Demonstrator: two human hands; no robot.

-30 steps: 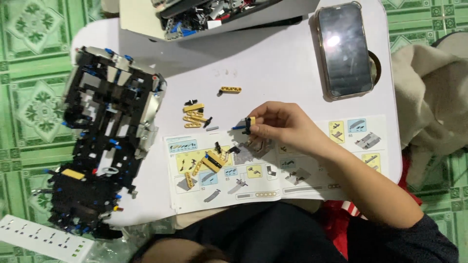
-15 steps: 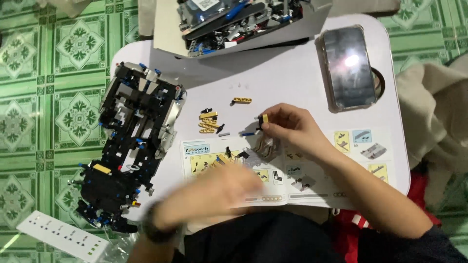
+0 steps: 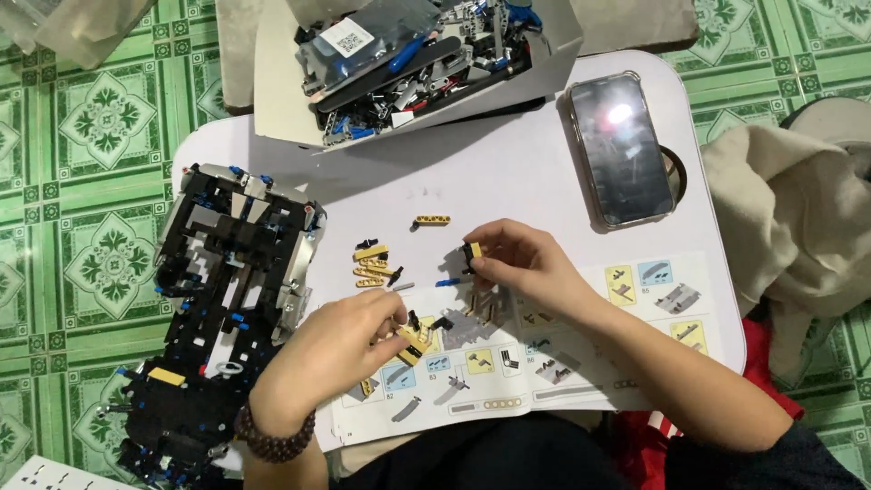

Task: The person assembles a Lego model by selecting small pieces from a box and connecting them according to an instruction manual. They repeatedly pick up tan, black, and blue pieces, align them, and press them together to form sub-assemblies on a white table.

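A home: green patterned floor tiles (image 3: 82, 154), small white table (image 3: 508, 172).

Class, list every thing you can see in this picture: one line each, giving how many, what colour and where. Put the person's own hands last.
table: one, white, centre
brick vehicle model: one, black and grey with blue and yellow bits, left edge of table
box of parts: one, pale cardboard, mixed pieces inside, top of table
phone: one, dark screen, clear case, upper right of table
instruction booklet: one, white pages with coloured panels, open at near edge
loose beams: several, yellow, mid-table
single beam: one, yellow, apart above them
cloth: one, beige, right of table
floor tiles: green patterned, around table
bead bracelet: one, dark, left wrist
left hand: pinching a small yellow and black piece over booklet
right hand: holding a small yellow and black piece
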